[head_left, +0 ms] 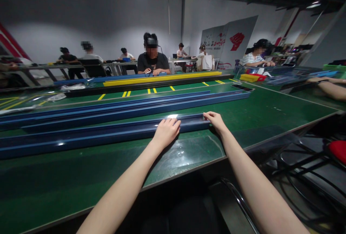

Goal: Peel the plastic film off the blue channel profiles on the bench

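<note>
A long blue channel strip [108, 131] lies on the green tabletop [259, 118], its right end in front of me. My left hand [167, 130] rests over the strip near that end, fingers curled across it; their undersides are hidden. Close to the right, my right hand [214, 120] pinches with thumb and forefinger at the far corner of the strip's end. Whatever lies between those fingertips is too small to make out. Just beyond are more blue strips [140, 108], parallel to mine.
Further back lie a yellow strip [162, 78] and a black strip [151, 85]. A phone [242, 88] sits beyond the blue strips. Across the table a person [152, 63] works; another person's arm [331, 86] reaches in from the right. A red stool [337, 151] stands at right.
</note>
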`<state>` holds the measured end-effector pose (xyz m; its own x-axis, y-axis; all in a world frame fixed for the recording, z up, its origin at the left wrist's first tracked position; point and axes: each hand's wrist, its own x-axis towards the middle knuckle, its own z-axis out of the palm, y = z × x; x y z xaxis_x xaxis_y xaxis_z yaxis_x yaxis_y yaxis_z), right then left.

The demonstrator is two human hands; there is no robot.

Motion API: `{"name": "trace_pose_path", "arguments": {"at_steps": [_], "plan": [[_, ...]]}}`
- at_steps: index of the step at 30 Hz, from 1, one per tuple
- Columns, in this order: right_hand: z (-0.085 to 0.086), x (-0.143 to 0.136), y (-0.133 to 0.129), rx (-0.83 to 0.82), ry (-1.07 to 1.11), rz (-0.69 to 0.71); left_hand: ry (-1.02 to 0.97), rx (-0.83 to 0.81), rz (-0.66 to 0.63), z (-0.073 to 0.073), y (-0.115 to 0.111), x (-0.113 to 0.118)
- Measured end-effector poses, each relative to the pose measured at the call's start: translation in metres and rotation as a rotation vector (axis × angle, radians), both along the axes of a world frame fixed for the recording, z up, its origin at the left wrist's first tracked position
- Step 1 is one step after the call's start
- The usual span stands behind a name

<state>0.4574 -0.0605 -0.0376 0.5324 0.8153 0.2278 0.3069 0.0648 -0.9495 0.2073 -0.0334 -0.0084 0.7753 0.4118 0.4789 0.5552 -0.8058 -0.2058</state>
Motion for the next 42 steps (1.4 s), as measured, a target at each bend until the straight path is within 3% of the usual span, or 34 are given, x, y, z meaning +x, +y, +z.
{"name": "trace_pose_path", "arguments": {"at_steps": [17,42], "plan": [[-0.0022,0.0011,0.0003,-0.003,-0.041,0.026,0.001,-0.007,0.134,0.0013,-0.0012,-0.0026],[-0.0044,0.0047,0.0005,-0.017,0.031,0.009,-0.013,-0.081,0.122,0.0039,-0.0013,-0.0024]]}}
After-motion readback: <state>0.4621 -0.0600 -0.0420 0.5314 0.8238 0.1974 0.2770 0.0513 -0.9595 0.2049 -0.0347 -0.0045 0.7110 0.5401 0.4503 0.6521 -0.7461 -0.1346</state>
